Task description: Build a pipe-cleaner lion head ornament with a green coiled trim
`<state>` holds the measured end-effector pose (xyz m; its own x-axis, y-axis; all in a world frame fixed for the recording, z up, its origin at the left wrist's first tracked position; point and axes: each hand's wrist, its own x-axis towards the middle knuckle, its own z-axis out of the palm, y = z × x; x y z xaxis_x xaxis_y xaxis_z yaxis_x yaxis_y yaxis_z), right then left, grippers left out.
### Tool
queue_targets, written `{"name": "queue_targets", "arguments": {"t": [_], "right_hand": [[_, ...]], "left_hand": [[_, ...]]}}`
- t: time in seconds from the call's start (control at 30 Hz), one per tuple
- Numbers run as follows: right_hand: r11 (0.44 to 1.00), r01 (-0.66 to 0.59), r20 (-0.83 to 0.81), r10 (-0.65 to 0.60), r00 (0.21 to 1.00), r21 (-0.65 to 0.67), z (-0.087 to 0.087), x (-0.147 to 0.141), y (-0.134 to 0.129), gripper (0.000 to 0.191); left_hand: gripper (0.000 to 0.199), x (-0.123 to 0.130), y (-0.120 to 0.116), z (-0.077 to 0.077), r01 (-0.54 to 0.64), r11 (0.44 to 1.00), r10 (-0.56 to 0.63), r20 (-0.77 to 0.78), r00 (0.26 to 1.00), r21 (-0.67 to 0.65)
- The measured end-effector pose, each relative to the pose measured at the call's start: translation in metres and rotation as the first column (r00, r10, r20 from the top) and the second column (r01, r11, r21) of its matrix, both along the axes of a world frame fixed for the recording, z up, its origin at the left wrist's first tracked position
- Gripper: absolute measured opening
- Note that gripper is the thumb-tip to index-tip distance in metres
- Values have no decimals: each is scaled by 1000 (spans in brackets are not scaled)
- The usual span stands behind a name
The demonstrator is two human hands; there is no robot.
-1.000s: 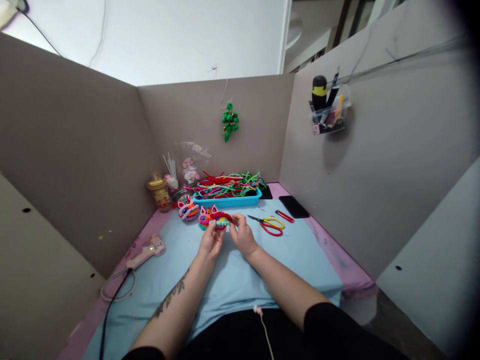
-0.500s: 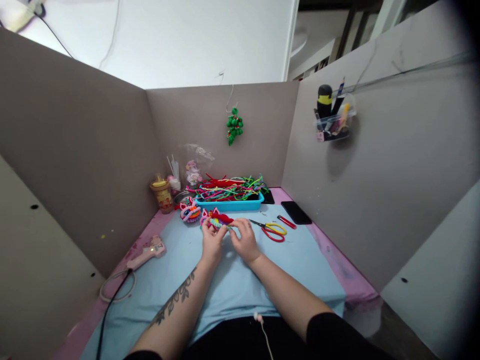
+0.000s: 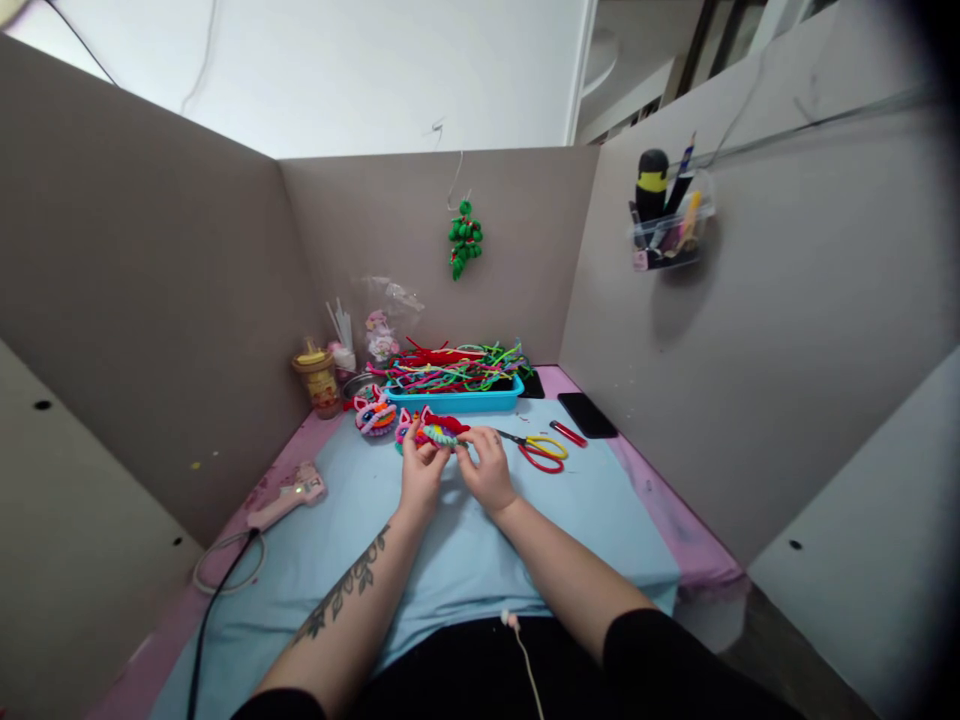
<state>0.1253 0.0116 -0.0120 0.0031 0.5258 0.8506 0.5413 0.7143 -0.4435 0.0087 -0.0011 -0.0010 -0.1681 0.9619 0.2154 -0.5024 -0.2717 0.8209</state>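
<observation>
My left hand point(image 3: 422, 470) is closed around a colourful pipe-cleaner figure point(image 3: 441, 434) with pink pointed ears, a red part and a turquoise-and-yellow part. From the other side, my right hand point(image 3: 486, 466) pinches the figure's right end; the fingertips partly hide what they grip. A second pipe-cleaner figure point(image 3: 375, 414), pink, purple and orange with eared head, sits on the blue cloth to the left. Just right of my right hand lie scissors point(image 3: 543, 452) with one red and one yellow handle.
Behind the hands stands a blue tray point(image 3: 454, 402) heaped with pipe cleaners point(image 3: 457, 370). A red-handled tool point(image 3: 568, 434) and a black phone point(image 3: 587, 415) lie right. A pink glue gun point(image 3: 289, 500) with its cord lies left, near a lidded cup point(image 3: 321, 384). Grey partitions enclose the table.
The camera view has shifted slightly. Between my hands, more of the turquoise-and-yellow part now shows. Both hands keep their hold on the figure.
</observation>
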Motion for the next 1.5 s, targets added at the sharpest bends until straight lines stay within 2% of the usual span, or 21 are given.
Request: {"name": "queue_targets", "arguments": {"t": [0.27,0.5,0.7,0.87,1.13,1.33,1.5], "right_hand": [[997,73,68,-73,995,11,-2,2,3,9],[996,92,22,-91,996,-11,-6,2,6,8],[995,96,-9,-96,995,-30,-2,4,3,25],[991,123,14,-123,992,-48,-2,6,4,23],[992,129,7,-129,992,-14,-4,6,4,20],[992,128,17,-127,992,-12,-2,7,4,19],[994,108,37,-107,994,-29,0,6,2,17]], "left_hand": [[79,5,0,-2,10,1000,-10,-7,1000,12],[74,9,-2,0,4,1000,-3,-35,999,20],[75,10,-3,2,17,1000,-17,21,1000,2],[77,11,-4,2,33,999,-31,52,998,-31],[76,12,-2,-3,29,999,-28,-33,999,31],[82,11,-2,-6,64,998,-63,38,997,-7],[60,6,2,-5,154,979,-128,187,974,-131]]}}
